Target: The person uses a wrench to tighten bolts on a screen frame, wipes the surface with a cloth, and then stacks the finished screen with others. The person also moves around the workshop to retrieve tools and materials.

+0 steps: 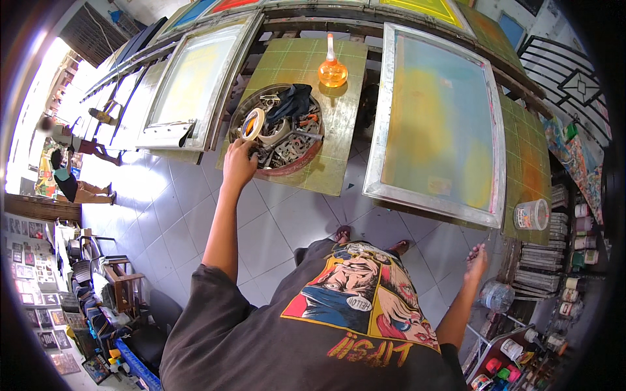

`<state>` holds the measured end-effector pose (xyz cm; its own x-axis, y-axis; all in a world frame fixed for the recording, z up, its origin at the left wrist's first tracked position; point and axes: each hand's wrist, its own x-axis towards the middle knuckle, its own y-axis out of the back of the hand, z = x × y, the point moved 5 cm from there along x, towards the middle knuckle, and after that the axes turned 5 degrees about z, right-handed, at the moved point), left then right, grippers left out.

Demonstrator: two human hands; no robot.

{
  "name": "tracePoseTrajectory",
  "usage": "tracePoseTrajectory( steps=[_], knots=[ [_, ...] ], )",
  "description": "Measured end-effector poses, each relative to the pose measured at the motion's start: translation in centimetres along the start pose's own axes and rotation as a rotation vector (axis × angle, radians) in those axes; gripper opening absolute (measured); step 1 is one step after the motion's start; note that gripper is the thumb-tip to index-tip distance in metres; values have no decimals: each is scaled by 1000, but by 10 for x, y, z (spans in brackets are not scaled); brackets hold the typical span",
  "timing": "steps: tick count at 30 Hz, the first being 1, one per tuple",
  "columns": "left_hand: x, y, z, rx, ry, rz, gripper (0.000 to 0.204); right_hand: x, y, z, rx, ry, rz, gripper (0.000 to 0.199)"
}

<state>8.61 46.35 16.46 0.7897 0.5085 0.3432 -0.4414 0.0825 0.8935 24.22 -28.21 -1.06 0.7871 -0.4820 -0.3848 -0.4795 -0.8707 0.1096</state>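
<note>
My left hand (240, 163) reaches over the near rim of a round reddish basin (287, 171). Its fingers are closed at the lower edge of a cream roll of tape (253, 124). Metal clamps and other small hardware (287, 151) fill the basin, along with a second, whiter tape roll (274, 133) and a dark cloth (291, 102). Low on the right, my right hand (476, 262) hangs apart from the table, its fingers curled in; I see no object in it. Behind the basin stands an orange spray bottle (332, 73) with a pale nozzle.
A large framed screen (443, 124) lies to the right, another frame (195, 72) to the left. A clear plastic tub (531, 215) sits at the right board's near corner. Below are a big clear bottle (497, 296) and shelves of jars. Two people (81, 179) are far left.
</note>
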Motion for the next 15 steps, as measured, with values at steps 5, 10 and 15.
tracePoseTrajectory(
  steps=[5,10,15],
  knots=[
    [5,-1,-2,81,-39,-85,29,-48,-25,-12,-171,256,66,15],
    [8,15,3,-51,-194,137,25,-144,-110,-67,-308,759,-168,19],
    [12,2,13,-297,41,116,22,-207,-202,-101,-232,729,-526,11]
  ],
)
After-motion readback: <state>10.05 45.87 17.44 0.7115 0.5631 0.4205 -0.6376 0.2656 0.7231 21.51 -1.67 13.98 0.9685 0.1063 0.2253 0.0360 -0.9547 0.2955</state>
